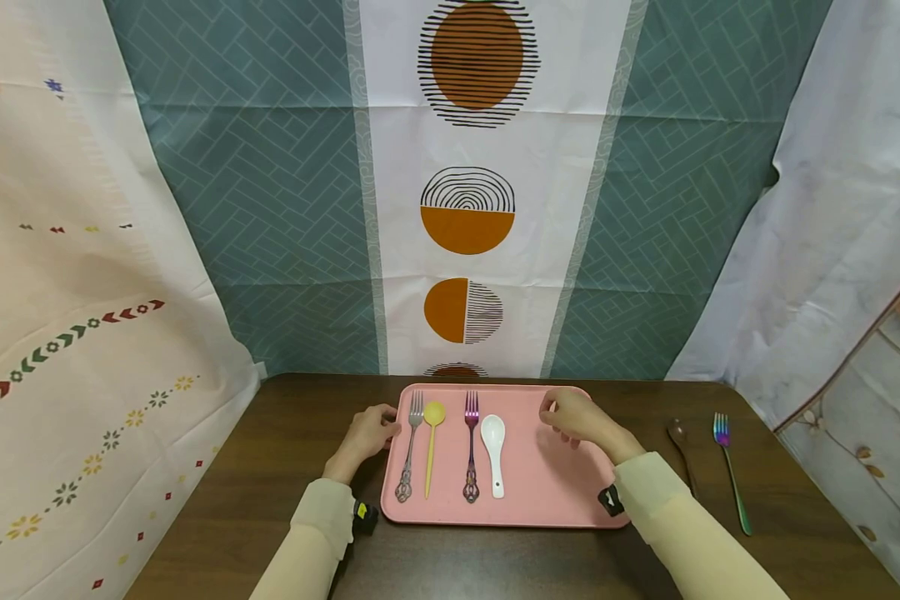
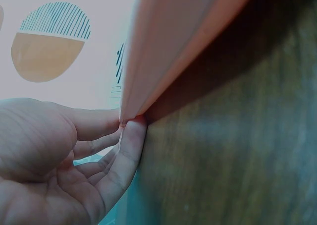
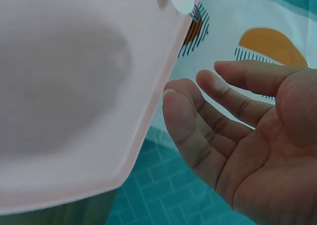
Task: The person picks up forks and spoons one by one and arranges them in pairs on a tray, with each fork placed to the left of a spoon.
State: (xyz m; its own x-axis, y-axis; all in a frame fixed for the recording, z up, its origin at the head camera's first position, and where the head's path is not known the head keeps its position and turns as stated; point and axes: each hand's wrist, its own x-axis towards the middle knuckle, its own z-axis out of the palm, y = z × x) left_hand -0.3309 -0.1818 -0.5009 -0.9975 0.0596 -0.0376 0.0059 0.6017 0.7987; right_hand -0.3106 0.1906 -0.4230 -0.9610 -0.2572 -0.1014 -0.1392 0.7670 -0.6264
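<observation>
A green and white patterned cloth (image 1: 285, 167) hangs behind the dark wood counter (image 1: 495, 567), where a pink tray (image 1: 543, 502) carries, from left to right, a silver fork (image 1: 411, 447), a yellow spoon (image 1: 432, 417), a purple fork (image 1: 472, 410) and a white spoon (image 1: 494, 446). The left hand (image 1: 363, 435) pinches the tray's left edge between thumb and fingers, while the right hand (image 1: 579, 417) hovers over the tray's right part, fingers loosely bent and holding nothing. A brown spoon (image 1: 677, 432) and a rainbow-coloured fork (image 1: 722, 430) lie on the counter right of the tray.
</observation>
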